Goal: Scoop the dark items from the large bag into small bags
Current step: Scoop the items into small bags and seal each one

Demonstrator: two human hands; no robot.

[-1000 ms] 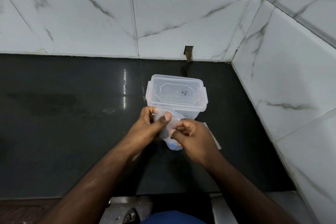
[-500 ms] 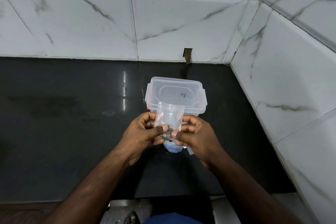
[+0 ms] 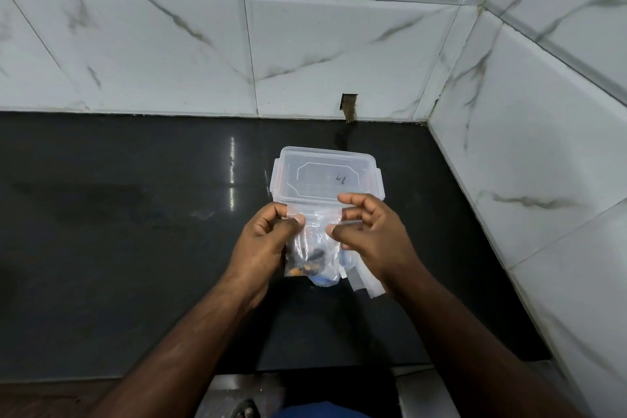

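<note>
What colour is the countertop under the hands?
Black and shiny; the countertop shows best in the head view.

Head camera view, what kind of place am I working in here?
Probably a kitchen: a dark polished counter in a corner of marble-look wall tiles, with a clear lidded food box on it.

Table point(image 3: 135, 248) showing as dark, glossy black slab, reaching white marble-veined wall tiles point(image 3: 339, 54) at back and right. Light streak reflecting on surface left of centre; faint dull smear spreading across left part. Clear plastic container point(image 3: 325, 176) with clip-lock lid sitting on table near back right corner, lid bearing small dark mark. Clear empty bags point(image 3: 364, 282) lying flat on table just in front of container, partly hidden.
</note>
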